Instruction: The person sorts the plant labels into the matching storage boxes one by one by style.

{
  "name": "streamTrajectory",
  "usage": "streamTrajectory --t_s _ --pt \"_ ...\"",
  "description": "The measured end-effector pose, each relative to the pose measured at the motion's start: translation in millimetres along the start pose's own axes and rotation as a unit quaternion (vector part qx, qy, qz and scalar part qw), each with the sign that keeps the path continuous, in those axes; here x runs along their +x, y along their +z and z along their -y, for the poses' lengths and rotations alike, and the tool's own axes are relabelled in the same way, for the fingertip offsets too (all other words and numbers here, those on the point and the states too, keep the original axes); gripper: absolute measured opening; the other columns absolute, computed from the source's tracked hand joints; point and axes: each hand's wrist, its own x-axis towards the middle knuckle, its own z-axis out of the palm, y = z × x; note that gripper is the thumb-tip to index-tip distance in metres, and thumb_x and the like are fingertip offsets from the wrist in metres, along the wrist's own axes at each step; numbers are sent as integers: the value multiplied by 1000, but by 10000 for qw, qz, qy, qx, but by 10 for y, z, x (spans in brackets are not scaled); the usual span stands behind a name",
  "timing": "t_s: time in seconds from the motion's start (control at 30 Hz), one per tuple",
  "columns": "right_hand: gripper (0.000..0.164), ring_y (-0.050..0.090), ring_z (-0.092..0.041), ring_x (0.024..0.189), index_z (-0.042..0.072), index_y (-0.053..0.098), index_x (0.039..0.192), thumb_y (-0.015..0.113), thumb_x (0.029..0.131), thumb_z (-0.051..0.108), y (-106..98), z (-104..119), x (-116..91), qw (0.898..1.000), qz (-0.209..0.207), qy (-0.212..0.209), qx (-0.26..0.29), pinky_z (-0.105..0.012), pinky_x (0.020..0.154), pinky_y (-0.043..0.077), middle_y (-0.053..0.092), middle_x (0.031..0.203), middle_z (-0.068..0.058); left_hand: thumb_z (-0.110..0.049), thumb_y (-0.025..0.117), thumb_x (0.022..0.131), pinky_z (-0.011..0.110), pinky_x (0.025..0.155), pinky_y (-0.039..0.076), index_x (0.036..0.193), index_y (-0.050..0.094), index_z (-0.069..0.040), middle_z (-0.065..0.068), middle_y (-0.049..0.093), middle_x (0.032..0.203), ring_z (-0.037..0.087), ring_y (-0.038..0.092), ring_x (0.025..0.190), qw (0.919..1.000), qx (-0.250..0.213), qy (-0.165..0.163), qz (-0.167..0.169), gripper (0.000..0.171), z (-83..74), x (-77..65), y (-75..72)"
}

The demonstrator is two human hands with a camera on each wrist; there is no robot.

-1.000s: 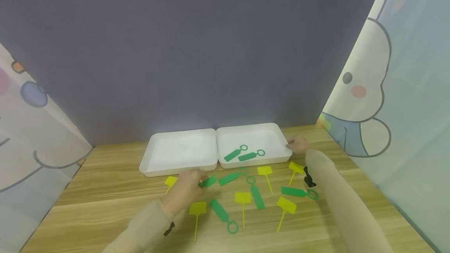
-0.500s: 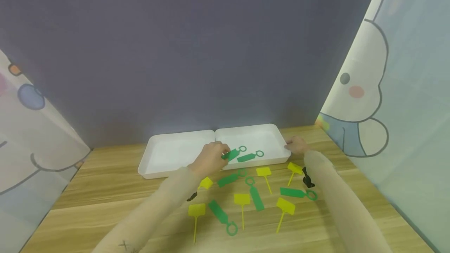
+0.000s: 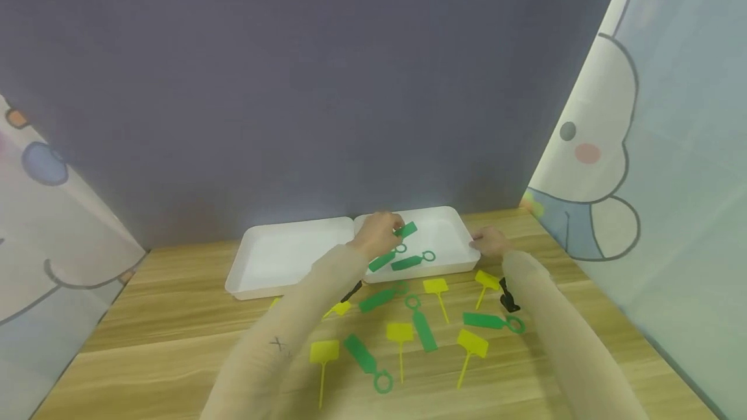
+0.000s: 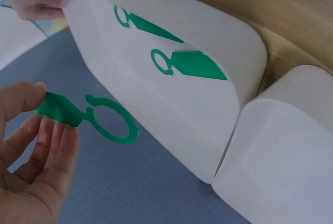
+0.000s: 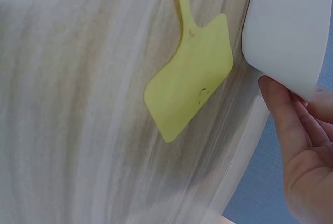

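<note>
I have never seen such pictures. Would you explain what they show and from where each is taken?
No machine here, only a person's two bare hands. The wide picture comes from a camera on the head, the closer two from one on each wrist. On a wood-grain table stand two shallow white rectangular trays. Thin green plastic-looking tags with a ring at one end and thin yellow T-shaped tags lie on the table; two more green ones lie in the tray on the right. The left hand pinches another green tag by its flat end, over that tray. The right hand grips that tray's edge.
</note>
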Motion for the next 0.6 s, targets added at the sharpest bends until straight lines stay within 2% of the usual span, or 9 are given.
streamTrajectory --t_s 0.13,0.27,0.4,0.6 --pt "36 55 -40 104 -10 56 116 56 89 14 1 23 7 9999 43 -140 27 -48 89 47 56 116 -30 -7 60 84 36 89 50 111 64 -3 11 65 111 26 60 105 9998 40 -167 23 28 24 153 55" --pt "36 53 -41 109 -11 54 118 52 90 11 20 47 16 10000 17 -62 60 -49 94 44 54 120 -30 -6 59 84 37 91 49 112 64 -3 11 64 114 27 59 106 9988 235 -419 125 28 69 276 119" --pt "34 53 -43 108 -14 53 117 50 90 6 24 17 27 9996 -41 -218 -151 -49 92 45 54 118 -32 -3 58 83 37 93 48 113 62 -1 12 64 115 29 58 108 9971 322 -638 252 30 116 398 199" --pt "33 54 -43 106 -16 54 114 51 89 5 22 -13 37 9991 -74 -341 -257 -49 90 47 56 114 -33 -4 57 86 33 85 52 107 64 -2 11 66 105 26 62 98 9903 602 -1197 378 22 177 534 310"
